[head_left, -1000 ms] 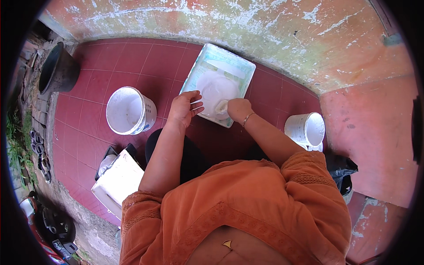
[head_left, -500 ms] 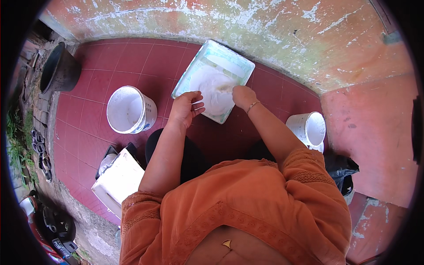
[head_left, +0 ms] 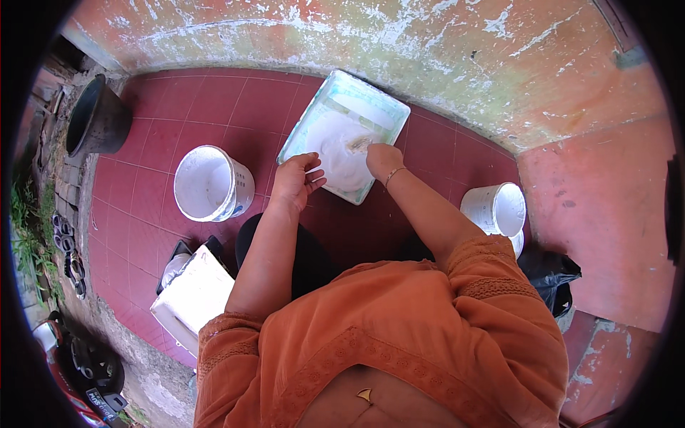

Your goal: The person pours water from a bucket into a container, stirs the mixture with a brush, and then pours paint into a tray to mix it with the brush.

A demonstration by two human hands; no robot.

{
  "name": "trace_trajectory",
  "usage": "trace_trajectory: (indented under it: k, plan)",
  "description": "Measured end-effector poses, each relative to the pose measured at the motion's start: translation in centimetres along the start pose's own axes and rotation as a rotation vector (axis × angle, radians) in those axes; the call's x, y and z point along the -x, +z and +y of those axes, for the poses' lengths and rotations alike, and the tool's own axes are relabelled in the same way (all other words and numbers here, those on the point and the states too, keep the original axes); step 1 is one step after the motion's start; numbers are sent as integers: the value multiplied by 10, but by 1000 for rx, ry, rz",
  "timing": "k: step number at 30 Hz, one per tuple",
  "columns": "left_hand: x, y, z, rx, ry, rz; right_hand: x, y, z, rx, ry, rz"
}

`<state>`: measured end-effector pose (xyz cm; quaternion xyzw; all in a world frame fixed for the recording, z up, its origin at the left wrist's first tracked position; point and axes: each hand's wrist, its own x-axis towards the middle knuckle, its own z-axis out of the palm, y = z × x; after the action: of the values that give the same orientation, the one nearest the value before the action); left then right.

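Note:
A rectangular tray [head_left: 389, 105] with a whitish-green inside lies on the floor in front of me. In its middle is a heap of white powder or paste [head_left: 334, 146]. My right hand [head_left: 385, 161] is closed round a pale, flat, brush-like tool [head_left: 359, 144], whose end rests in the white heap. Most of its handle is hidden by my fingers. By the tray's near left side hovers my left hand [head_left: 300, 180], fingers curved and apart, holding nothing.
White buckets stand left [head_left: 207, 184] and right [head_left: 492, 207] on the red tiles [head_left: 214, 100]. A white box [head_left: 196, 296] sits by my left elbow, a black bag [head_left: 549, 274] by my right. A dark tub [head_left: 96, 118] is far left; a peeling wall [head_left: 457, 50] lies beyond.
My right hand has shifted slightly left and nearer to me with the brush-like tool, which now shows more plainly. My left hand has barely moved.

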<state>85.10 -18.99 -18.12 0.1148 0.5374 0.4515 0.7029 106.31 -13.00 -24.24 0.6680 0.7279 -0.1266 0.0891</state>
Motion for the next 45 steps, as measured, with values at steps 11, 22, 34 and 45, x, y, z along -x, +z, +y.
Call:
trace_trajectory:
  k: [11,22,34,45]
  plan:
    - [-5,-3,2,151,92,195,-1,9,-10,-12,-22,-112]
    - [0,-13,6,211,80,204,-17,-40,-15,-293,89,-554]
    - [3,-13,5,226,85,156,-49,-24,-4,-522,-140,122]
    - [3,-10,5,189,73,171,41,-164,-5,-1142,-163,419]
